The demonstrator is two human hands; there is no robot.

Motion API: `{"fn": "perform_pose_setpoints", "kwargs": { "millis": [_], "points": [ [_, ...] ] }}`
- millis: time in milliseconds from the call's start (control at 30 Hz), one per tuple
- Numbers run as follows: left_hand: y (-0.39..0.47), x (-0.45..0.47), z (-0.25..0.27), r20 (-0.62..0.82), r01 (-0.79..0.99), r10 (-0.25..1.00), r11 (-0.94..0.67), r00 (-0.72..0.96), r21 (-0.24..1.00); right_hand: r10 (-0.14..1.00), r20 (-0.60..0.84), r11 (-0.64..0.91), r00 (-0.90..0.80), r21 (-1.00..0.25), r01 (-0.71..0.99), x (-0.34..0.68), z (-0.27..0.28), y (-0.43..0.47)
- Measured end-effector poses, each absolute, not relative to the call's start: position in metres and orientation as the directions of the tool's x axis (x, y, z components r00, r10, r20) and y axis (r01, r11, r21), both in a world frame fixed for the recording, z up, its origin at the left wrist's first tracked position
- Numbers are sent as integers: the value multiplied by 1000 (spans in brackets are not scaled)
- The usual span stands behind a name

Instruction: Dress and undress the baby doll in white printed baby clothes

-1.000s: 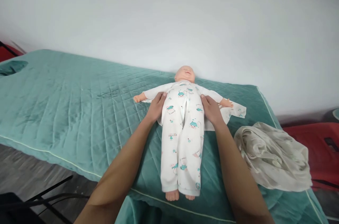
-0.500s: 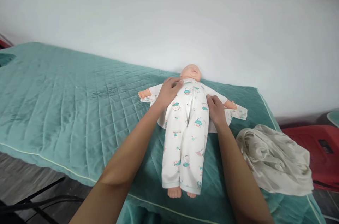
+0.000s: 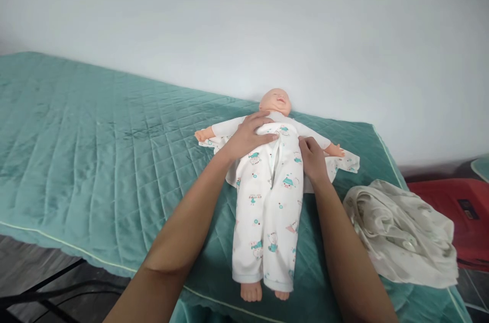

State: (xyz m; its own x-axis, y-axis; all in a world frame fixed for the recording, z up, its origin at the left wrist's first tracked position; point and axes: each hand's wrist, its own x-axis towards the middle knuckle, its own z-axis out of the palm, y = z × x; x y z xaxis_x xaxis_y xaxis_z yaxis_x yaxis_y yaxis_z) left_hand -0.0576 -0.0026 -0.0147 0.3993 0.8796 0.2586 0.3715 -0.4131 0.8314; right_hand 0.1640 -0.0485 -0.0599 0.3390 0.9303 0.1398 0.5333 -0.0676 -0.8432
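The left hand (image 3: 250,135) is lying spread and unclenched over the chest of the doll (image 3: 275,102) and the top of its pants (image 3: 267,200). The right hand (image 3: 313,157) is curling against the pants' other side; whether it is pinching fabric, I cannot tell. The doll is lying face up between both hands. A bunched cloth (image 3: 403,239) is resting beyond the right forearm (image 3: 342,241).

No words legible; no numbers either
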Motion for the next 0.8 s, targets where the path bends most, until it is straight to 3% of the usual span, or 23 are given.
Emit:
{"fn": "perform_pose_setpoints", "kwargs": {
  "millis": [433,500,567,667,733,800],
  "points": [
    [-39,-63,-40,420,352,867,-494,267,795,929,181,-62,321,-781,621,166,-57,-50],
    [-40,-62,-42,437,366,861,-507,260,780,906,241,-55,347,-748,662,165,-53,-53],
    [-39,-62,-43,456,365,847,-529,272,766,868,366,50,336,-738,673,162,-47,-56],
    [-37,-63,-42,486,362,817,-574,309,735,844,525,365,114,-717,594,154,-39,-60],
    [-36,-64,-42,495,370,799,-599,342,710,842,534,488,-76,-696,526,150,-37,-61],
    [-36,-65,-41,485,382,788,-611,379,693,850,499,507,-168,-692,514,148,-36,-62]
  ]
}}
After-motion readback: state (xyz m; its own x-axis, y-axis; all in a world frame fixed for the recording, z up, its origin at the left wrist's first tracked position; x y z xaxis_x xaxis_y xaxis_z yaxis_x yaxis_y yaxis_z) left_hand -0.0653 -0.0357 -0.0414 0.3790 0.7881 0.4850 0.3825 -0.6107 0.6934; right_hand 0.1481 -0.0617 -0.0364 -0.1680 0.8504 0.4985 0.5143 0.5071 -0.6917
